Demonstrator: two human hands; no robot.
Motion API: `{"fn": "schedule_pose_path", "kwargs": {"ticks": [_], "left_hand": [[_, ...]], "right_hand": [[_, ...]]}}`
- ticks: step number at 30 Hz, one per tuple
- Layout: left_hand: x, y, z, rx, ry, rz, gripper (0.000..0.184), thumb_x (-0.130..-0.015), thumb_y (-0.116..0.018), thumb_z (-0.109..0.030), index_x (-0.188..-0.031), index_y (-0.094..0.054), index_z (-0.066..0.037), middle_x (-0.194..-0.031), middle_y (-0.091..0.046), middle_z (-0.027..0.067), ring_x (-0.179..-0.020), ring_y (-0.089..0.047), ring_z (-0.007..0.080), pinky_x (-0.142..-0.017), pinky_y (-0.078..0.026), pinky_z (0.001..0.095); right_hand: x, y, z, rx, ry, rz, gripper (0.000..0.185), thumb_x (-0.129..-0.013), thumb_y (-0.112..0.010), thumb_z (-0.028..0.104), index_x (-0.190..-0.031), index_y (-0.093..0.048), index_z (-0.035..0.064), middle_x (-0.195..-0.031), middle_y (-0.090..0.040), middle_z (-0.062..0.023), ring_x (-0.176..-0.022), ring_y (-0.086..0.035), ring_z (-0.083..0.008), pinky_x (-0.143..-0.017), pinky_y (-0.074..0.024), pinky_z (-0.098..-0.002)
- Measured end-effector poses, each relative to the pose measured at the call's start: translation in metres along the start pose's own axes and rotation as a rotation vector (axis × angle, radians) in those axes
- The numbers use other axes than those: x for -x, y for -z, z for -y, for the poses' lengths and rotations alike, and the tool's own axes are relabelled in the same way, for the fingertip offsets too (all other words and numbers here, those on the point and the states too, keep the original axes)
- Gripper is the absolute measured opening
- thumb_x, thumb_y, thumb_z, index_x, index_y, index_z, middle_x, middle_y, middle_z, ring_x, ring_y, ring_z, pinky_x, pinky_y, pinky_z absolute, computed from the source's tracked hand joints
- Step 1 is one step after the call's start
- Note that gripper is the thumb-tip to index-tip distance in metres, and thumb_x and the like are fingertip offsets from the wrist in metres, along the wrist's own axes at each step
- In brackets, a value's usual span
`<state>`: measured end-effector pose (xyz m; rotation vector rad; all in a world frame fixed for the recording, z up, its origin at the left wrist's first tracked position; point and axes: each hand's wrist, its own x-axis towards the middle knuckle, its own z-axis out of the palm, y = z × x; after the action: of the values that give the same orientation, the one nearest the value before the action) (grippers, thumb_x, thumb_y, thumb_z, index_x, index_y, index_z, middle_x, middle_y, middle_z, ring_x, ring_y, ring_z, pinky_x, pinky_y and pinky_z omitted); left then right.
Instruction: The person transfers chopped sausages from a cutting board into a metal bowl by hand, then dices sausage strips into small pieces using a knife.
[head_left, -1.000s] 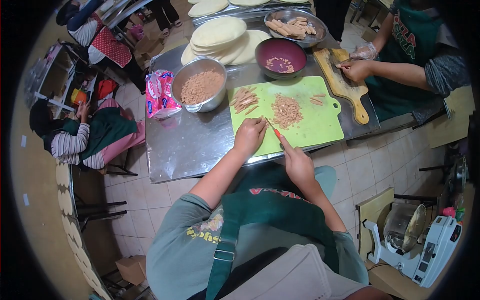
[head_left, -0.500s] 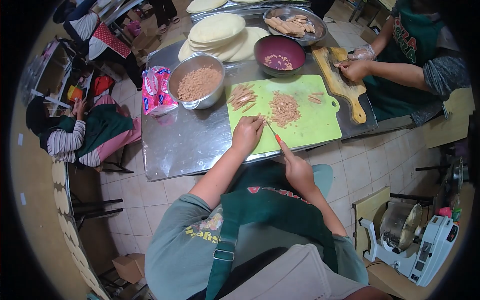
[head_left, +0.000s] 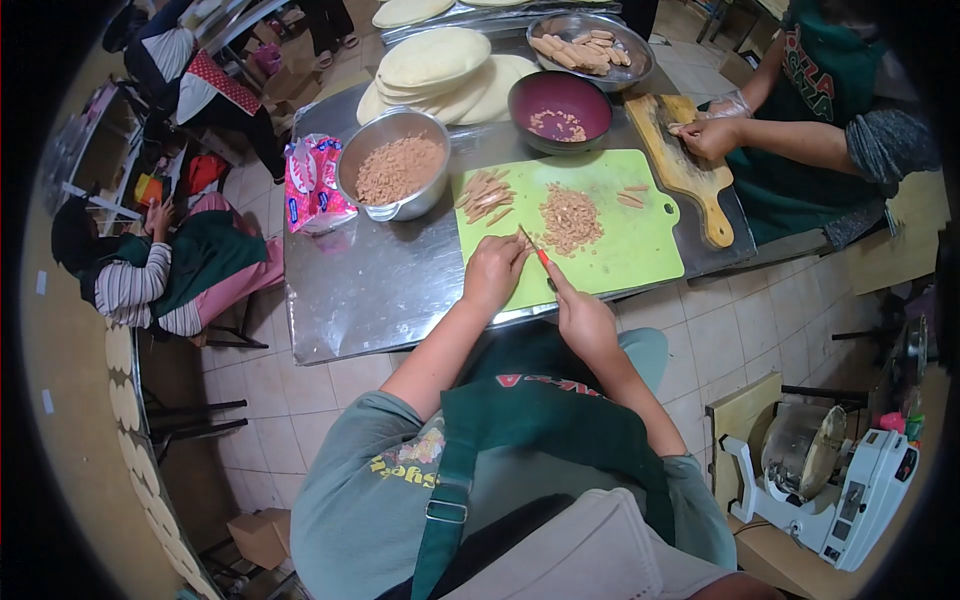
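My right hand (head_left: pixel 586 322) is closed around the handle of a small knife (head_left: pixel 542 256) with a red-and-black handle. Its blade rests by the fingertips of my left hand (head_left: pixel 494 272), which are bunched on sausage strips at the front left of the green cutting board (head_left: pixel 630 250); the strips are mostly hidden. Right of the blade lies a heap of chopped sausage (head_left: pixel 570 219). A bundle of cut sausage strips (head_left: pixel 486 195) sits at the board's back left, with a few more strips (head_left: pixel 631 196) near its right side.
Behind the board stand a metal pot (head_left: pixel 396 165) of brown crumbly filling, a pink packet (head_left: pixel 316 182), stacked flat dough rounds (head_left: pixel 436 62), a purple bowl (head_left: pixel 560 100) of pieces and a bowl of sausages (head_left: pixel 590 52). A co-worker's hands (head_left: pixel 712 135) work over a wooden board (head_left: pixel 690 175).
The knife has shifted left and away from me, its blade now at my left fingertips. My right hand moved slightly with it. The co-worker's hand at the wooden board shifted a little.
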<state>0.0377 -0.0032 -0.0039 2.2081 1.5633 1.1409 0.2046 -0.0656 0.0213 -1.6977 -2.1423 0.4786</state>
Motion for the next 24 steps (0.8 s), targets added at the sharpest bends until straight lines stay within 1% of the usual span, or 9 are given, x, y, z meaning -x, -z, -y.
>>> {"fn": "schedule_pose_path", "kwargs": {"ticks": [2, 5, 9, 11, 17, 18, 20, 23, 24], "left_hand": [[0.000, 0.001, -0.001, 0.004, 0.011, 0.013, 0.013, -0.074, -0.067, -0.010, -0.082, -0.068, -0.001, -0.088, -0.066, 0.0129, -0.082, -0.058, 0.0288, -0.074, -0.048, 0.0375], [0.000, 0.002, -0.001, 0.002, 0.003, -0.005, 0.013, -0.074, -0.067, -0.010, -0.082, -0.068, -0.001, -0.088, -0.066, 0.0128, -0.082, -0.058, 0.0289, -0.074, -0.048, 0.0376], [0.000, 0.003, -0.001, 0.020, 0.009, -0.011, 0.013, -0.074, -0.067, -0.010, -0.082, -0.068, -0.001, -0.087, -0.066, 0.0129, -0.081, -0.058, 0.0293, -0.073, -0.048, 0.0376], [0.000, 0.003, -0.001, 0.025, 0.015, -0.012, 0.013, -0.074, -0.067, -0.010, -0.082, -0.068, -0.001, -0.086, -0.066, 0.0129, -0.080, -0.058, 0.0295, -0.073, -0.048, 0.0376], [0.001, 0.003, -0.001, -0.004, -0.049, -0.031, 0.011, -0.075, -0.064, -0.006, -0.084, -0.068, -0.001, -0.087, -0.066, 0.0147, -0.079, -0.058, 0.0303, -0.073, -0.048, 0.0378], [0.001, 0.002, -0.001, 0.011, -0.055, -0.049, 0.012, -0.075, -0.064, -0.005, -0.085, -0.068, -0.001, -0.087, -0.065, 0.0149, -0.078, -0.057, 0.0305, -0.073, -0.048, 0.0377], [0.003, 0.001, 0.000, 0.022, -0.056, -0.060, 0.012, -0.075, -0.063, -0.005, -0.085, -0.068, -0.001, -0.088, -0.065, 0.0148, -0.079, -0.057, 0.0307, -0.073, -0.048, 0.0377], [0.004, 0.003, -0.002, 0.009, -0.041, -0.034, 0.012, -0.076, -0.063, -0.006, -0.085, -0.068, 0.000, -0.087, -0.065, 0.0142, -0.081, -0.057, 0.0302, -0.073, -0.048, 0.0377], [0.003, 0.005, -0.004, -0.004, -0.033, -0.035, 0.013, -0.076, -0.062, -0.007, -0.087, -0.068, -0.001, -0.087, -0.065, 0.0130, -0.081, -0.056, 0.0295, -0.073, -0.048, 0.0373]], "right_hand": [[0.005, -0.003, -0.003, -0.020, 0.017, -0.034, 0.050, -0.084, -0.050, 0.008, -0.132, -0.045, 0.0186, -0.058, -0.055, -0.0155, -0.052, -0.055, -0.0347, -0.050, -0.0444, -0.0451], [0.023, 0.008, -0.004, -0.085, 0.063, -0.089, 0.050, -0.084, -0.050, 0.007, -0.132, -0.045, 0.0190, -0.060, -0.055, -0.0158, -0.054, -0.056, -0.0352, -0.051, -0.0449, -0.0451], [0.038, 0.013, -0.011, -0.104, 0.033, -0.075, 0.048, -0.084, -0.050, 0.007, -0.130, -0.047, 0.0188, -0.064, -0.057, -0.0172, -0.057, -0.057, -0.0353, -0.052, -0.0447, -0.0449], [0.037, 0.020, -0.011, -0.194, 0.016, -0.056, 0.050, -0.084, -0.049, 0.006, -0.132, -0.045, 0.0186, -0.068, -0.058, -0.0189, -0.062, -0.057, -0.0361, -0.057, -0.0446, -0.0430], [0.010, 0.024, 0.006, -0.152, -0.019, -0.019, 0.049, -0.085, -0.050, 0.008, -0.132, -0.045, 0.0210, -0.070, -0.059, -0.0206, -0.065, -0.059, -0.0368, -0.061, -0.0459, -0.0435], [0.005, 0.019, 0.006, -0.167, -0.007, -0.024, 0.049, -0.085, -0.050, 0.008, -0.132, -0.045, 0.0210, -0.070, -0.059, -0.0206, -0.065, -0.059, -0.0368, -0.061, -0.0459, -0.0435], [-0.001, 0.009, 0.002, -0.090, 0.051, -0.066, 0.046, -0.085, -0.049, 0.011, -0.130, -0.048, 0.0189, -0.062, -0.057, -0.0187, -0.057, -0.057, -0.0358, -0.056, -0.0457, -0.0452], [-0.004, 0.007, 0.002, -0.052, 0.018, -0.013, 0.044, -0.085, -0.049, 0.012, -0.129, -0.049, 0.0190, -0.061, -0.057, -0.0185, -0.056, -0.058, -0.0352, -0.056, -0.0458, -0.0458], [-0.003, 0.005, 0.000, -0.060, 0.035, -0.036, 0.045, -0.085, -0.049, 0.012, -0.129, -0.048, 0.0194, -0.060, -0.057, -0.0182, -0.056, -0.058, -0.0350, -0.055, -0.0458, -0.0463]]}}
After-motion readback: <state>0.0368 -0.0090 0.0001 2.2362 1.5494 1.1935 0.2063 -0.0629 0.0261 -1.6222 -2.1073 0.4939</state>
